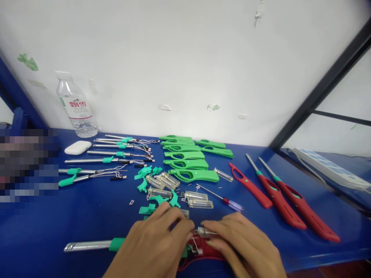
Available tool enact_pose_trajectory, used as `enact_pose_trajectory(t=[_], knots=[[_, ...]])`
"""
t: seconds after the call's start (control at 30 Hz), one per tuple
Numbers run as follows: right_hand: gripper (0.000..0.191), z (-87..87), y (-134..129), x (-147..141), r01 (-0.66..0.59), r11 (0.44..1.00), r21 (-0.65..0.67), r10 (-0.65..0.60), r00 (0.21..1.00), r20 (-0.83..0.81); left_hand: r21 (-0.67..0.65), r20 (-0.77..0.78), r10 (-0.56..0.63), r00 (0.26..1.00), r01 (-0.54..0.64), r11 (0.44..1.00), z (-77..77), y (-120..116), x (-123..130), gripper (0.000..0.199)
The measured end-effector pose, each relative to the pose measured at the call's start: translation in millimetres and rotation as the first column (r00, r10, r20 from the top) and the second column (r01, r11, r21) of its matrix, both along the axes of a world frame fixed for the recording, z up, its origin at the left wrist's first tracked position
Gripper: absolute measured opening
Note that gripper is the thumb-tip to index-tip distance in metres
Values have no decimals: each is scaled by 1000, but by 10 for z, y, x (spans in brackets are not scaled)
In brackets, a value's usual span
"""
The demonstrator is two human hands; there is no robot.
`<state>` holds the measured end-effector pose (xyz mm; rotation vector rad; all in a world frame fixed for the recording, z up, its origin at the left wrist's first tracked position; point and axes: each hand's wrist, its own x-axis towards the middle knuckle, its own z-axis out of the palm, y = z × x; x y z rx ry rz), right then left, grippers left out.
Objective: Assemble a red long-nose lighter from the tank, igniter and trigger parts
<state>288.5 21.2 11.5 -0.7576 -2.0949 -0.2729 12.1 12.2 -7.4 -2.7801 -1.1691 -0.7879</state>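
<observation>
At the near edge, an open red casing [206,253] lies on the blue table [110,212], with a metal tube [87,246] and green collar [116,244] reaching left. The right hand [246,243] pinches a clear tank [205,231] between thumb and fingers above the casing. The left hand [153,239] bends over the casing, fingertips at the tank's left end; how tightly they close cannot be told. Just beyond, teal pieces [159,200] and loose clear tanks [200,203] lie scattered, with a screwdriver [233,204] to their right. Farther right, a red shell [253,190] lies beside two red lighters [290,212], each with a metal tube. On the left are wired metal tubes [89,160]; green shells [197,176] line the middle. At the far left, a white case [77,148] sits near a water bottle [77,110]; a power strip [330,168] lies far right. Behind rises a white wall [185,58].
</observation>
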Motion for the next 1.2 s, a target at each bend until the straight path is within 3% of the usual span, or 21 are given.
enact_pose_trajectory(t=[0.17, 0.47, 0.93, 1.2], knots=[[30, -16, -10, 9, 8, 1000, -13, -8, 1000, 3, -88, 59, 41, 997, -36, 996, 75, 38, 7, 39], [32, -41, -12, 20, -1, 1000, 16, 0, 1000, 21, -53, 124, 23, 992, -17, 998, 94, 16, 44, 36], [28, -176, -15, 109, -57, 997, -56, 60, 997, 41, 92, 14, -1, 1000, 0, 996, -169, -51, -30, 37], [34, -143, -5, 104, -52, 998, -46, 56, 994, 90, 83, 28, -7, 1000, 5, 997, -156, -52, -31, 33]])
